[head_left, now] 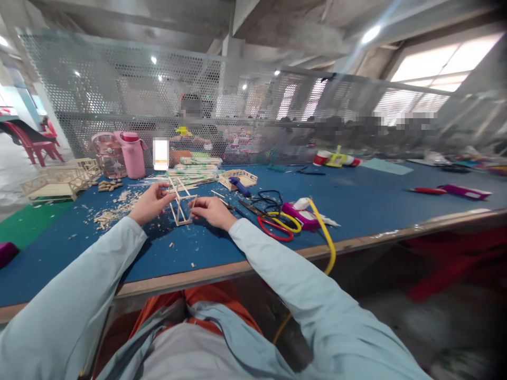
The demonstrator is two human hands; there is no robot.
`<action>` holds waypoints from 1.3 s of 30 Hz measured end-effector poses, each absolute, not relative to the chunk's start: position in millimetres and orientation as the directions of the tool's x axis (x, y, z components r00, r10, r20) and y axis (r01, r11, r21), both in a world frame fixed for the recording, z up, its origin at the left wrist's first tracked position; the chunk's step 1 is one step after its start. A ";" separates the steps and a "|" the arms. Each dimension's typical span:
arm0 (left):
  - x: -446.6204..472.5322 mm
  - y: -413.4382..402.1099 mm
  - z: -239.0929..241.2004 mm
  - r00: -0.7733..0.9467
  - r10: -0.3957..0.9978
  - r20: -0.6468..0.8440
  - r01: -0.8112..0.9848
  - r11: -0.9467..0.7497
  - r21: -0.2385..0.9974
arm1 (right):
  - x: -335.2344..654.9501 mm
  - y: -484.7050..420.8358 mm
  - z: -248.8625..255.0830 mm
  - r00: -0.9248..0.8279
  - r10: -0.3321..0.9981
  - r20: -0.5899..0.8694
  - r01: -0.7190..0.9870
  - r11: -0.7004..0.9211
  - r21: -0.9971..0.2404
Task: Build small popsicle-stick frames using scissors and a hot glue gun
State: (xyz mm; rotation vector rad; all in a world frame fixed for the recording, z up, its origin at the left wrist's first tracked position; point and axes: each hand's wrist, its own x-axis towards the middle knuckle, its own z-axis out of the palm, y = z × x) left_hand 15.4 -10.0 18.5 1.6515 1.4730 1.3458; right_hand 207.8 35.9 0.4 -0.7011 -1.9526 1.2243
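Note:
Between my hands is a small open frame of thin wooden sticks [182, 221], tilted above the blue tabletop [166, 256]. My left hand [151, 203] grips its upper left side between thumb and fingers. At its right side, the fingers of my right hand [213, 211] are pinched on a stick of the same frame. Just beyond my right hand lie a blue glue gun [240, 187] and a black cord [269, 199]. A shallow wooden stick tray [249, 182] sits behind the glue gun.
Scissors with red and yellow handles [276, 235] and a purple power strip [303, 217] with a yellow cable [327, 237] lie right. Wood scraps [106, 217], stick bundles [196, 169], a pink bottle [133, 157] and finished stick models [51, 184] stand left and back. A perforated screen [130, 89] runs behind.

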 end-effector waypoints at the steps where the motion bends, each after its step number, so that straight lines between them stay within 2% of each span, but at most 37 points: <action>1: 16.5 -9.0 18.2 -0.115 0.940 0.322 0.374 -0.259 0.890 | 208.1 34.6 1.4 -0.592 0.748 0.300 0.086 0.428 -0.900; 5: 21.1 -9.2 19.5 -0.208 0.889 0.408 0.404 -0.302 0.863 | 210.5 32.6 4.2 -0.591 0.728 0.348 0.151 0.524 -0.838; 10: 27.2 -14.7 20.6 -0.157 0.796 0.585 0.604 -0.392 0.694 | 210.1 33.9 2.6 -0.614 0.669 0.419 0.182 0.637 -0.749; 24: 27.8 -7.3 12.5 -0.087 0.829 0.552 0.476 -0.452 0.754 | 207.8 34.2 -0.8 -0.611 0.661 0.436 0.232 0.675 -0.700; 37: 29.2 -10.5 15.7 -0.079 0.825 0.560 0.589 -0.414 0.694 | 203.6 30.1 2.6 -0.615 0.646 0.452 0.281 0.715 -0.640; 39: 28.6 -12.4 17.5 -0.069 0.803 0.592 0.638 -0.421 0.645 | 203.4 29.8 2.8 -0.615 0.646 0.451 0.275 0.713 -0.645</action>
